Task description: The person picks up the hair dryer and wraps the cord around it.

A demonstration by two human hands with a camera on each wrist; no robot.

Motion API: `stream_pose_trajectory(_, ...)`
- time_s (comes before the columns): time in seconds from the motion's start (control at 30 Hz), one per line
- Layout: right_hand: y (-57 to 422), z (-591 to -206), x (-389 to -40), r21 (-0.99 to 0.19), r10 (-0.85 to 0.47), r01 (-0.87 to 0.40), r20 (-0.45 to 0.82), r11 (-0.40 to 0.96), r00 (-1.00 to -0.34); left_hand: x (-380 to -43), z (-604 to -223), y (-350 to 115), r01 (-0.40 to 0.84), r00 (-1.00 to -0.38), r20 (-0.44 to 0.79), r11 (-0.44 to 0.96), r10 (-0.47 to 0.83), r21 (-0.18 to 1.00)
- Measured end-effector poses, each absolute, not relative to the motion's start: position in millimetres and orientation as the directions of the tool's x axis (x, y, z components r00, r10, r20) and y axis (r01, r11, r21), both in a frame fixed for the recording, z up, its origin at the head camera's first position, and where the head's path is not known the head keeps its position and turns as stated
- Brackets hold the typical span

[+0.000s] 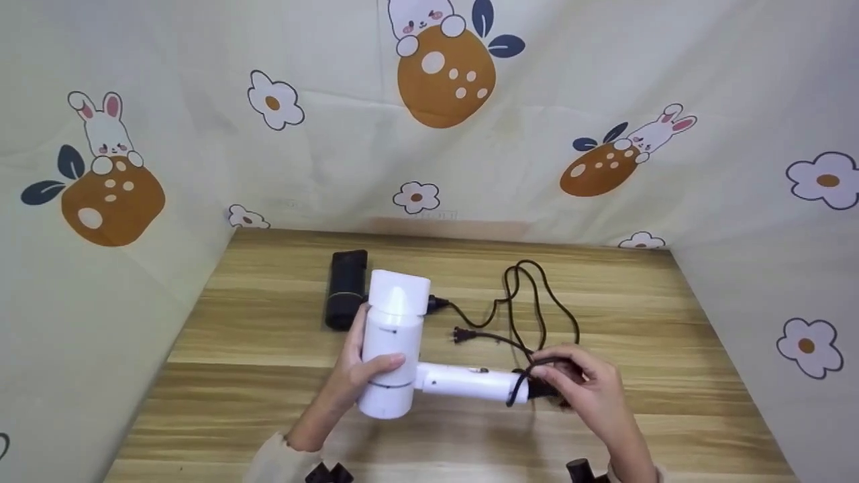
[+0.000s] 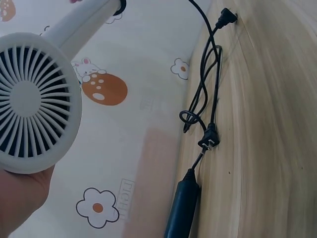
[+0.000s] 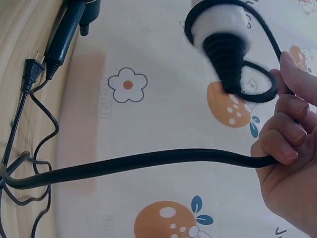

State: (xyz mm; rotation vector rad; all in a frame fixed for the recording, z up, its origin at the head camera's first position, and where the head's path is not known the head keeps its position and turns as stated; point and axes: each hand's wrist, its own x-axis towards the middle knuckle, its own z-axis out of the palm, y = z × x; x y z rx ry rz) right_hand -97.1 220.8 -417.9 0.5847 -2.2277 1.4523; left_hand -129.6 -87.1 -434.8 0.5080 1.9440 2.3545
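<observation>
A white hair dryer (image 1: 392, 349) is held above the table in my left hand (image 1: 359, 369), which grips the barrel with the thumb across its near face. In the left wrist view its round slatted grille (image 2: 34, 104) faces the camera. The dryer's handle (image 1: 470, 384) points right, toward my right hand (image 1: 594, 386). That hand pinches the dryer's black cord (image 3: 198, 154), with several fingers curled round it. One turn of cord loops round the handle's end, beside the ribbed black sleeve (image 3: 225, 57). The rest of the cord runs down to the table.
A black hair dryer (image 1: 347, 288) lies on the wooden table (image 1: 268, 402), left of the white one, partly hidden by it. Tangled black cord (image 1: 513, 295) and a two-pin plug (image 1: 463, 335) lie behind the hands. Patterned cloth (image 1: 335, 154) surrounds the table's back and sides.
</observation>
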Motion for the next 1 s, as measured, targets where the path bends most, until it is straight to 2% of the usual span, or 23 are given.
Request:
stream_pose_trajectory(0.17, 222.9, -416.2, -99.5, -0.826, -0.109, -0.479, 0.469, 0.299, -0.877, -126.0, -430.2, -89.7, 0.147, -0.931, 0.229, -0.285, 0.284, 0.947)
stream_pose_trajectory(0.33, 223.5, -420.8, -105.7, -0.861, -0.193, -0.498, 0.473, 0.107, -0.860, -125.3, -431.2, -90.8, 0.124, -0.897, 0.294, -0.450, 0.329, 0.884)
stream_pose_trajectory(0.4, 222.5, -422.5, -106.8, -0.877, -0.203, -0.471, 0.446, 0.098, -0.872, -125.2, -432.0, -91.1, 0.130, -0.887, 0.323, -0.494, 0.329, 0.860)
stream_pose_trajectory(0.57, 216.4, -428.5, -106.6, -0.880, -0.192, -0.392, 0.350, 0.267, -0.917, -125.4, -431.1, -89.7, 0.166, -0.888, 0.359, -0.527, 0.287, 0.833)
stream_pose_trajectory(0.8, 207.0, -439.4, -102.6, -0.767, -0.325, -0.470, 0.353, 0.437, -0.877, -125.8, -426.8, -87.1, 0.206, -0.927, 0.336, -0.521, 0.167, 0.828)
stream_pose_trajectory(1.0, 199.9, -430.8, -93.5, -0.607, -0.389, -0.544, 0.381, 0.579, -0.839, -125.2, -426.6, -86.6, 0.214, -0.950, 0.294, -0.469, 0.105, 0.857)
